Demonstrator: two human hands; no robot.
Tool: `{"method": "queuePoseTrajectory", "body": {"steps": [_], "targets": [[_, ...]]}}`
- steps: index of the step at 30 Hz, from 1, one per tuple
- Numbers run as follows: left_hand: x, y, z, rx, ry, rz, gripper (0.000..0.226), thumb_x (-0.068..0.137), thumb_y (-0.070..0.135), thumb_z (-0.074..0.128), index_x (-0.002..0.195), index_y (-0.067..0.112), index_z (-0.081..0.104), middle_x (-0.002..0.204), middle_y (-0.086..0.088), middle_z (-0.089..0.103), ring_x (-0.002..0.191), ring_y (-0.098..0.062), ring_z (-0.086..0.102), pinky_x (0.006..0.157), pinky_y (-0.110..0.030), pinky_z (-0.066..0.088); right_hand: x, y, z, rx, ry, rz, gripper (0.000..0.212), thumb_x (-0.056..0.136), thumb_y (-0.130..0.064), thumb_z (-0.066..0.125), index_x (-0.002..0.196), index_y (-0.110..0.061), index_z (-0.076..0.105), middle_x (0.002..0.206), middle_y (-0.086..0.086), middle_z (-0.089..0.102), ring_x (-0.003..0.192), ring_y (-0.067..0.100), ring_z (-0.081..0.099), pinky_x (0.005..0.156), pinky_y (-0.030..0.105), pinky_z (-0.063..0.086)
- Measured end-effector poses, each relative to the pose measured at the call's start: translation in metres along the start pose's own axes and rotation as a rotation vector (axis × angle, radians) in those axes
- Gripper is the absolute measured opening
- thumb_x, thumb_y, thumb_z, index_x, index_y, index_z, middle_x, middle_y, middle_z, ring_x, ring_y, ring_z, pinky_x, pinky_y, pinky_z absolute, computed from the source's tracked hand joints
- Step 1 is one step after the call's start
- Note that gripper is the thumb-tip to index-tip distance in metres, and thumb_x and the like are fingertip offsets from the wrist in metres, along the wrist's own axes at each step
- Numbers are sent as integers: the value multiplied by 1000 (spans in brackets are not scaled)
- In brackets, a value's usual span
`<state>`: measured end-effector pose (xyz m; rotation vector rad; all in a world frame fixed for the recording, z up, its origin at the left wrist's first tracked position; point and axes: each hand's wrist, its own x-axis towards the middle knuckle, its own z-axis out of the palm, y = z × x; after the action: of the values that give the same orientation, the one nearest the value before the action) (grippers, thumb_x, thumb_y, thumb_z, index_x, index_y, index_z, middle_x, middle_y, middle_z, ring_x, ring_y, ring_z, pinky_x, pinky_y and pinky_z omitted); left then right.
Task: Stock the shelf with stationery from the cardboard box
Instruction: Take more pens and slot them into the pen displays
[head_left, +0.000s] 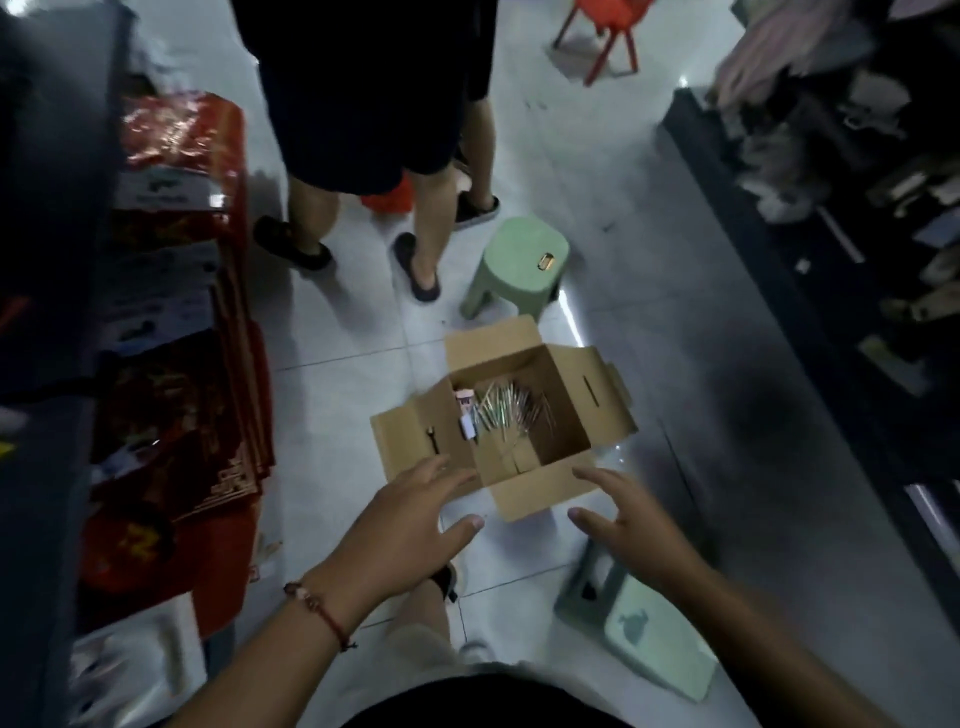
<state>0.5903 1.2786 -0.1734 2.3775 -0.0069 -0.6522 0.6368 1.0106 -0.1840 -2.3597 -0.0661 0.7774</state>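
Tiled floor (332, 374), open cardboard box (540, 491), spread fingers (447, 475) flanking it

A plain brown cardboard box (524, 488) stands on a floor of pale grey-white tiles (337, 332). Inside it lies a bundle of pens (501, 410) striped in green, silver and reddish tones. Two stools are pale mint green, one (522, 260) beyond the box and one (644, 634) nearer, which bears a darker teal mark. A chair (605, 26) at the top is bright red-orange. The packets (182, 140) at left are red with gold patterns. A red cord bracelet (322, 610) circles one wrist.
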Motion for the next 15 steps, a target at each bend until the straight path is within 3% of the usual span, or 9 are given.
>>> {"method": "queuePoseTrajectory", "body": {"steps": [4, 9, 12, 15], "targets": [[88, -18, -8, 34, -105, 19, 57, 94, 53, 52, 146, 32, 40, 154, 7, 31, 137, -15, 35, 108, -29, 35, 69, -1, 4, 19, 9, 135, 49, 92, -36, 64, 139, -30, 48, 142, -7, 48, 123, 9, 46, 100, 30, 42], [207, -39, 1, 42, -217, -43, 53, 95, 48, 52, 144, 29, 42, 142, 4, 44, 125, -18, 47, 100, -37, 44, 169, 29, 9, 8, -79, 262, 51, 94, -38, 61, 142, -26, 47, 142, 0, 51, 120, 14, 52, 90, 24, 40], [280, -60, 33, 31, -243, -93, 52, 96, 45, 52, 143, 26, 43, 142, 2, 45, 122, -18, 49, 98, -37, 45, 238, 67, 23, 47, -109, 316, 52, 94, -34, 62, 142, -21, 48, 140, 3, 53, 99, 9, 53, 92, 29, 45], [355, -93, 91, 10, -253, -146, 49, 97, 42, 51, 143, 27, 44, 144, 3, 43, 118, -17, 52, 95, -33, 46, 315, 125, 56, 40, -140, 348, 49, 95, -32, 61, 141, -21, 49, 139, 3, 54, 110, 14, 56, 98, 34, 46]]}}
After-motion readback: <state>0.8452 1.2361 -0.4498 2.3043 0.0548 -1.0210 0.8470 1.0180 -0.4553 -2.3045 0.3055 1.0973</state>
